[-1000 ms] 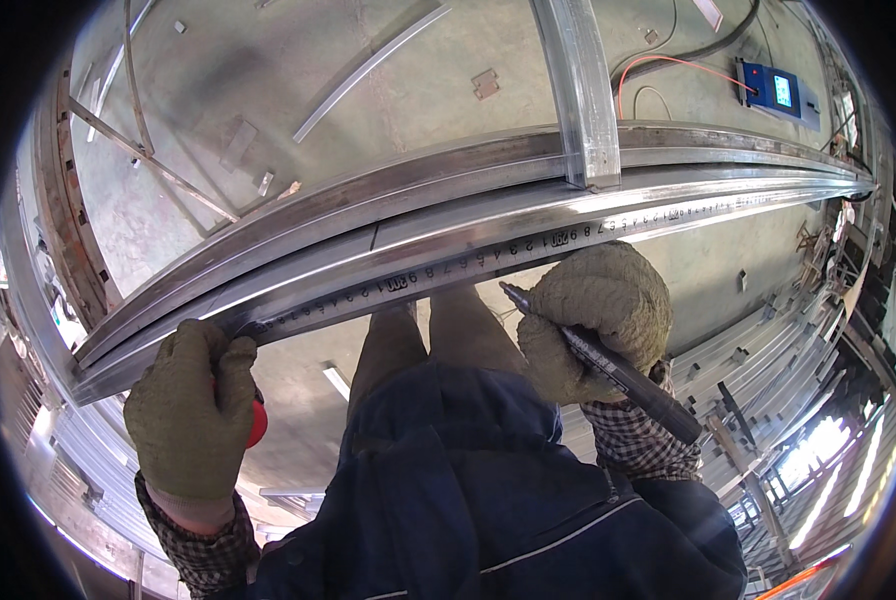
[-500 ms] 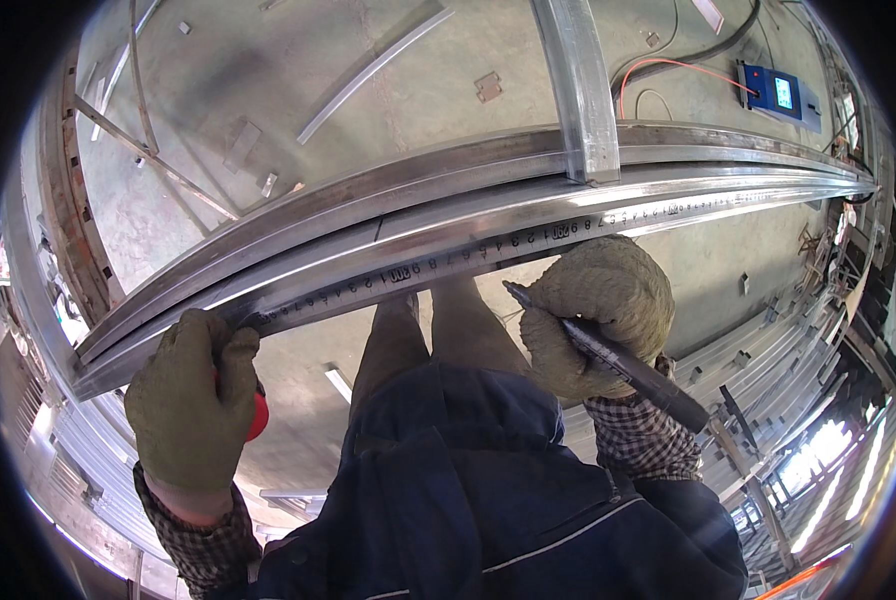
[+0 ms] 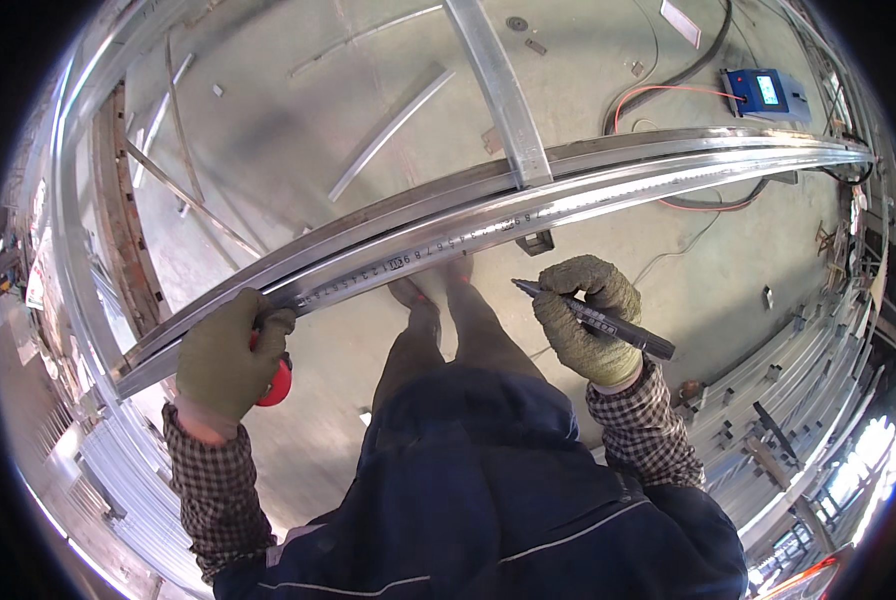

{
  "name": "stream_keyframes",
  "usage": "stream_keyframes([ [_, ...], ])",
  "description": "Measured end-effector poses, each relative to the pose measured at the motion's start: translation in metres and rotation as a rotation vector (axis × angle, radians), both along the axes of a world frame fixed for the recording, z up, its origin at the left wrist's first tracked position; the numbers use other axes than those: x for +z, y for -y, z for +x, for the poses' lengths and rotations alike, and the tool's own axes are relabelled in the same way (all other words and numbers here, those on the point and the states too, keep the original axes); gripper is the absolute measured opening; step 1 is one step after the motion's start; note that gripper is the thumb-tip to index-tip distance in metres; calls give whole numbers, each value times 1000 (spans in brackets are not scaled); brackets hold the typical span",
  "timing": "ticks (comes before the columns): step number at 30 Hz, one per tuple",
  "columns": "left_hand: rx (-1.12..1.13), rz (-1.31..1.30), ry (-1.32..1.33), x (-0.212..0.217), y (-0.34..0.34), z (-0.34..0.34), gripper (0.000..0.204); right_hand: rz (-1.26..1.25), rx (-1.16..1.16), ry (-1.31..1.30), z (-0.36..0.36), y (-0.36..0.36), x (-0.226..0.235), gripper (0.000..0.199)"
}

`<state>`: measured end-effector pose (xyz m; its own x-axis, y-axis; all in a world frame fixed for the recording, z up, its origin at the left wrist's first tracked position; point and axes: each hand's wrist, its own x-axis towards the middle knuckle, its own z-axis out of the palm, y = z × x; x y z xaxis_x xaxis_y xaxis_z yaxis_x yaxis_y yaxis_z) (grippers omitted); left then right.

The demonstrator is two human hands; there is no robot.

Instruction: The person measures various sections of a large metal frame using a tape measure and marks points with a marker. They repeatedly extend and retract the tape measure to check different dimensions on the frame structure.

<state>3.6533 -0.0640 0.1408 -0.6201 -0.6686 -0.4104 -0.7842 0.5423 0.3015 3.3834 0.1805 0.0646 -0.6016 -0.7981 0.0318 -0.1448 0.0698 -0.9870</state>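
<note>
The two hands are well apart from each other, and both wear thick olive-green work gloves. The left hand (image 3: 230, 358) is closed around a tape measure with a rounded red case (image 3: 279, 384), just below the near left part of a long silver metal bar (image 3: 388, 243). Its fingertips overlap the edge of this bar, but I cannot tell how firmly they press on it. The pale metal tape blade (image 3: 398, 266) with dark marks comes out from this hand and lies along the front side of the bar, toward the right.

The right hand (image 3: 593, 320) is clamped on a thick black marker pen (image 3: 623, 328). The pen is tilted, its narrow end points to the upper left, and it is apart from the bar and the blade.

Behind, a silver metal crosspiece (image 3: 498, 95) meets the long bar. On the grey concrete floor (image 3: 578, 100) there is a loose thin metal strip (image 3: 390, 135), and at the upper right stands a blue box-shaped machine with a lit screen (image 3: 793, 98), joined to an orange cable (image 3: 668, 88).
</note>
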Motion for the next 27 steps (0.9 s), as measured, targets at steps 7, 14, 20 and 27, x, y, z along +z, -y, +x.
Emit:
stream_keyframes([
  [7,57,499,-25,21,25,0,33,29,-268,101,5,-57,-3,26],
  [14,74,753,-125,20,33,2,45,38,-520,254,28,-99,15,27],
  [20,75,1061,-205,6,1,-13,40,48,-619,346,59,-123,29,31],
  [27,13,1251,-155,-9,-63,16,33,-151,-576,281,92,-168,41,29],
])
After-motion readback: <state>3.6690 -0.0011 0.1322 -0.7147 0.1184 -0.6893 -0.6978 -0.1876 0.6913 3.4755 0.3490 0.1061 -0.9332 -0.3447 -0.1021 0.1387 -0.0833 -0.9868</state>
